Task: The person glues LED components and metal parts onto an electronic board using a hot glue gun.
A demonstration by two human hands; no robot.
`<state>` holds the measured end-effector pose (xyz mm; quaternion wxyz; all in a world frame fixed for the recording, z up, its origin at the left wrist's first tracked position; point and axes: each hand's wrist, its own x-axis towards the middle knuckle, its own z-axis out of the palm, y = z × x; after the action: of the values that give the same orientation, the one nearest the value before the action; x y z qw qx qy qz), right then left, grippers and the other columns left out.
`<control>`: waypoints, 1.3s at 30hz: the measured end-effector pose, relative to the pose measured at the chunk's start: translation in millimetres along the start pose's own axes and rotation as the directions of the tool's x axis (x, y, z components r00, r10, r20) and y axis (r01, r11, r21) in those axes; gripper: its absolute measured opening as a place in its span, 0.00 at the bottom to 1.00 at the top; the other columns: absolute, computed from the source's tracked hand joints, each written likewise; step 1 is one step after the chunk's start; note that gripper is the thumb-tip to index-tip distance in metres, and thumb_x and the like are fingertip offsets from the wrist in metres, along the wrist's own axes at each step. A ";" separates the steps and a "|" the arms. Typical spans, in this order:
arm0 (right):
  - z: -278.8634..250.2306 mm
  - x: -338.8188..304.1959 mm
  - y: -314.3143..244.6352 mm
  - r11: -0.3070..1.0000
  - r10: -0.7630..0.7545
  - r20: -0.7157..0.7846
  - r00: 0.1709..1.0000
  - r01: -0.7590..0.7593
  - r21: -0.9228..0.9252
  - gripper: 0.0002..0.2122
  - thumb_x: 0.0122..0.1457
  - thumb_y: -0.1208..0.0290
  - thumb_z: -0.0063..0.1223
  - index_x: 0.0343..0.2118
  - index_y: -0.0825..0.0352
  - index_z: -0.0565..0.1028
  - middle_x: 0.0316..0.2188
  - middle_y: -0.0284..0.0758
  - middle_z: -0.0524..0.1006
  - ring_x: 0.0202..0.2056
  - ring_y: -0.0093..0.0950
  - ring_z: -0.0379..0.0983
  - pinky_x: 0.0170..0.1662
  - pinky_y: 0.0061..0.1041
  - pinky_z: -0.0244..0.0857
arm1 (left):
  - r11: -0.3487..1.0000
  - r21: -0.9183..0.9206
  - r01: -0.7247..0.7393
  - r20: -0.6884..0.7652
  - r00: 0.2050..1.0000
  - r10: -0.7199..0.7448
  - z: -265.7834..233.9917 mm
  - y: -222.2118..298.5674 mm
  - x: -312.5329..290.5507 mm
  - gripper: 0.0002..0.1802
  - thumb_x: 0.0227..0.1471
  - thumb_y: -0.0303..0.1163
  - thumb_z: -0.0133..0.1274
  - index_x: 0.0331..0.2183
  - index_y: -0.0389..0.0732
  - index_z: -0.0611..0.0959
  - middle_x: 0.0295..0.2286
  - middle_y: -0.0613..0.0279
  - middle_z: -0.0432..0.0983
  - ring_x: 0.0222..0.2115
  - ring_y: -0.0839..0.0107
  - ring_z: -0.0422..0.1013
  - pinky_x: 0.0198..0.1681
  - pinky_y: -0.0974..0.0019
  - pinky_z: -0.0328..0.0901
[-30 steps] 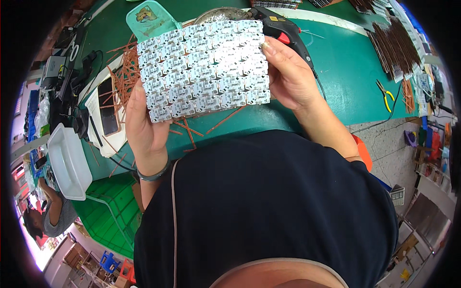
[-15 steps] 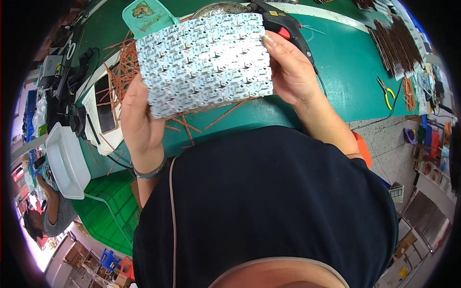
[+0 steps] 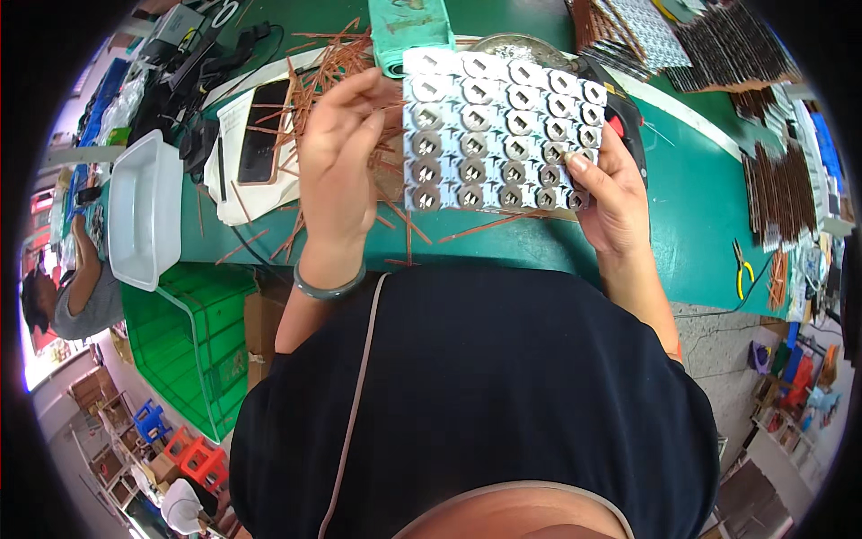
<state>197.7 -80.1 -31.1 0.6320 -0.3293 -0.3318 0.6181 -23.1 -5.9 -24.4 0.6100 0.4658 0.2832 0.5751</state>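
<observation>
A silvery circuit-board panel (image 3: 492, 148), its upward face covered in rows of round grey shapes, is held up over the table. My right hand (image 3: 620, 193) grips the panel's right edge, thumb on top and fingers behind. My left hand (image 3: 339, 171) is off the panel, just beyond its left edge, with fingers loosely bent and apart and nothing visible in them. A teal plastic tray (image 3: 409, 27) stands close above the left fingertips. Behind the panel, a round metal dish (image 3: 516, 45) and a black tool (image 3: 628, 135) with a red button are partly hidden.
Reddish-brown thin strips (image 3: 332, 76) lie heaped beyond my left hand, beside a phone (image 3: 263, 135). A white bin (image 3: 148, 211) and a green crate (image 3: 193, 346) are at left. Stacked brown-edged panels (image 3: 779, 193) and yellow-handled pliers (image 3: 743, 274) lie at right. Another person (image 3: 76, 287) sits far left.
My left hand has let go of the panel and moved away from its left edge. The panel has shifted right and now shows a different face, with round shapes, still in my right hand.
</observation>
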 end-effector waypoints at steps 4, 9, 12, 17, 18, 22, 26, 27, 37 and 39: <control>-1.2 -0.2 7.3 0.999 0.000 -0.038 0.999 -0.001 -0.045 0.22 0.51 0.80 0.48 0.50 0.73 0.60 0.43 0.40 0.71 0.43 0.25 0.69 0.46 0.22 0.63 | 0.907 -0.205 0.368 0.140 0.928 -0.345 -2.0 -6.3 -3.8 0.24 0.59 0.43 0.31 0.46 0.33 0.66 0.42 0.55 0.68 0.41 0.70 0.67 0.43 0.68 0.63; -6.6 -1.9 13.9 0.990 0.012 -0.069 0.998 -0.021 -0.140 0.21 0.52 0.79 0.48 0.50 0.74 0.60 0.42 0.40 0.71 0.42 0.25 0.70 0.45 0.24 0.65 | 0.897 -0.156 0.414 0.103 0.910 -0.402 15.4 -9.9 -2.1 0.23 0.59 0.44 0.32 0.42 0.33 0.68 0.37 0.55 0.70 0.38 0.71 0.68 0.42 0.70 0.63; -12.2 -2.3 18.1 0.963 0.233 -0.035 0.972 -0.226 0.144 0.20 0.53 0.76 0.48 0.49 0.73 0.62 0.42 0.40 0.71 0.42 0.26 0.70 0.44 0.25 0.65 | 0.930 0.177 0.322 0.045 0.941 -0.335 15.1 -22.9 -1.0 0.26 0.58 0.49 0.31 0.42 0.34 0.69 0.35 0.57 0.71 0.35 0.72 0.70 0.39 0.70 0.66; -6.6 0.4 23.4 0.963 0.164 -0.001 0.986 -0.160 0.217 0.18 0.53 0.75 0.47 0.47 0.72 0.64 0.41 0.38 0.72 0.41 0.25 0.70 0.44 0.25 0.65 | 0.734 -0.469 0.492 0.487 0.837 -0.249 17.9 -28.0 8.0 0.22 0.59 0.44 0.32 0.40 0.37 0.71 0.32 0.60 0.73 0.31 0.73 0.72 0.34 0.73 0.67; -7.6 0.0 23.1 0.982 0.127 -0.016 0.992 -0.124 0.142 0.17 0.54 0.75 0.47 0.47 0.72 0.64 0.41 0.38 0.72 0.40 0.25 0.70 0.44 0.24 0.65 | 0.904 -0.189 0.384 -0.007 0.920 -0.392 26.5 -20.6 3.5 0.22 0.59 0.45 0.32 0.40 0.37 0.71 0.32 0.60 0.73 0.31 0.74 0.72 0.34 0.74 0.67; 3.4 1.0 20.9 0.959 0.045 -0.012 0.999 -0.046 -0.278 0.14 0.55 0.73 0.48 0.43 0.72 0.67 0.37 0.34 0.73 0.37 0.19 0.70 0.41 0.20 0.64 | 0.928 -0.067 0.366 0.127 0.926 -0.356 21.2 -24.8 -10.2 0.23 0.58 0.46 0.33 0.42 0.36 0.70 0.33 0.61 0.73 0.32 0.76 0.71 0.35 0.75 0.66; 12.1 -1.6 21.2 0.973 0.173 0.135 0.976 -0.191 0.131 0.17 0.54 0.72 0.49 0.46 0.72 0.65 0.40 0.36 0.72 0.39 0.21 0.70 0.43 0.22 0.65 | 0.651 -0.499 0.573 0.493 0.805 -0.331 1.6 -37.6 -12.0 0.22 0.58 0.46 0.33 0.42 0.36 0.68 0.30 0.63 0.72 0.30 0.79 0.70 0.32 0.76 0.66; 10.1 -1.7 23.1 0.929 0.222 0.196 0.955 -0.269 0.256 0.18 0.54 0.72 0.50 0.47 0.72 0.63 0.42 0.37 0.71 0.40 0.23 0.70 0.44 0.23 0.65 | 0.585 -0.569 0.578 0.588 0.783 -0.201 6.6 -40.6 -10.3 0.20 0.59 0.43 0.34 0.41 0.36 0.69 0.31 0.64 0.72 0.29 0.79 0.69 0.31 0.77 0.66; 18.4 2.2 24.8 0.932 0.209 0.355 0.911 -0.296 0.209 0.15 0.54 0.71 0.50 0.44 0.71 0.67 0.37 0.34 0.73 0.35 0.21 0.71 0.40 0.21 0.67 | 0.513 -0.534 0.672 0.705 0.689 -0.168 14.0 -44.3 -19.0 0.17 0.57 0.41 0.39 0.40 0.38 0.68 0.30 0.63 0.70 0.27 0.77 0.69 0.29 0.73 0.66; 15.7 4.2 29.2 0.925 0.183 0.297 0.937 -0.267 0.270 0.15 0.55 0.71 0.49 0.44 0.71 0.67 0.37 0.34 0.73 0.36 0.21 0.71 0.40 0.21 0.67 | 0.734 -0.414 0.538 0.424 0.828 -0.367 26.9 -43.1 -16.5 0.16 0.56 0.39 0.41 0.41 0.38 0.68 0.30 0.63 0.70 0.26 0.76 0.68 0.29 0.73 0.65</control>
<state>168.3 -75.2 -46.4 0.5492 -0.1774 -0.2733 0.7695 16.5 -24.2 -55.2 0.8716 0.2852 0.1233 0.3791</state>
